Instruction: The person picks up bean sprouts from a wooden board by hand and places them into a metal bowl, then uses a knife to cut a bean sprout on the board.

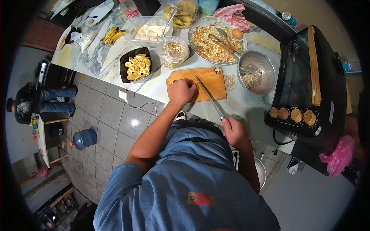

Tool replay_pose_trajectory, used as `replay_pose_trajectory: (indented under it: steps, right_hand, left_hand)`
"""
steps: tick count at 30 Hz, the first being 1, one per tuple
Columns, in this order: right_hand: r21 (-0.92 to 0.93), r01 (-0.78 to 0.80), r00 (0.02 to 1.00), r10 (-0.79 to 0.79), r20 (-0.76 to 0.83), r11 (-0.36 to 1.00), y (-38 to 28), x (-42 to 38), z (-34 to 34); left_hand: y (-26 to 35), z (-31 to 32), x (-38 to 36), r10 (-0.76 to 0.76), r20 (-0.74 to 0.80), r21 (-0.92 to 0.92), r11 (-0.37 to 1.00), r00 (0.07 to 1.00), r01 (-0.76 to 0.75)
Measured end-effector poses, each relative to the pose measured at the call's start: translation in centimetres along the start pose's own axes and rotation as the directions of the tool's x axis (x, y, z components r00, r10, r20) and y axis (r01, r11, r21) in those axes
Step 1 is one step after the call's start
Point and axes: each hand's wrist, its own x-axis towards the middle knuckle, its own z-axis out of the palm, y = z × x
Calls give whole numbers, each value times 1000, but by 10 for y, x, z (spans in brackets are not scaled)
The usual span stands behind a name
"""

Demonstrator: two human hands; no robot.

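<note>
My right hand [234,131] is wrapped round the handle of a long kitchen knife [210,97]. The blade slants across a wooden cutting board [216,85], its tip near the fingers of my left hand [182,91]. That hand rests on the board with its fingers curled under; whatever they press on is hidden. A small dark-and-pale scrap [217,70] lies at the board's top edge. Just right of the board are loose bean sprouts [230,82], beside a metal pot [269,66] with more sprouts inside.
Behind the board stand a bag of sprouts [174,53], a black bowl of banana slices [137,68], a plastic tub [143,34] with pale blocks, and a tray of chopped vegetables [210,38] with an egg. A black oven [296,84] flanks the right. Another person [40,98] stands far left.
</note>
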Motion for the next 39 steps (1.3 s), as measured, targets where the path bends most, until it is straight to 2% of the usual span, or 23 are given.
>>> replay_pose_trajectory:
  steps: [2,9,15,17,20,24,32,36,39]
  right_hand:
    - [-31,45,998,-46,-33,999,0,0,1]
    - [-46,60,996,-63,-63,997,4,0,6]
    - [-146,115,985,-131,-111,983,-1,-2,9]
    - [-284,109,980,-150,-129,953,-20,-4,6]
    - [-353,94,977,-154,-147,931,-28,-5,4]
    - [-354,122,967,-191,-167,927,-18,-13,0]
    - [-319,-156,932,32,-362,935,6,-32,-24]
    - [-211,-209,914,114,-389,955,6,-42,-33]
    - [-211,-171,909,72,-410,962,13,-49,-35]
  left_hand:
    - [0,0,0,-3,4,-12,1000,1000,3]
    - [-2,2,2,-10,7,-10,1000,1000,10]
    - [-1,0,-1,1,8,-26,1000,1000,0]
    - [-1,0,0,0,8,-20,1000,1000,0]
    - [2,-1,-2,9,-26,-46,999,1000,-10]
    - [0,-1,3,10,5,-26,1000,1000,-10]
    - [3,-5,1,98,-45,-20,995,994,-99]
    - [4,-5,6,103,5,-22,994,995,-103]
    - [12,-6,11,88,52,31,995,995,-90]
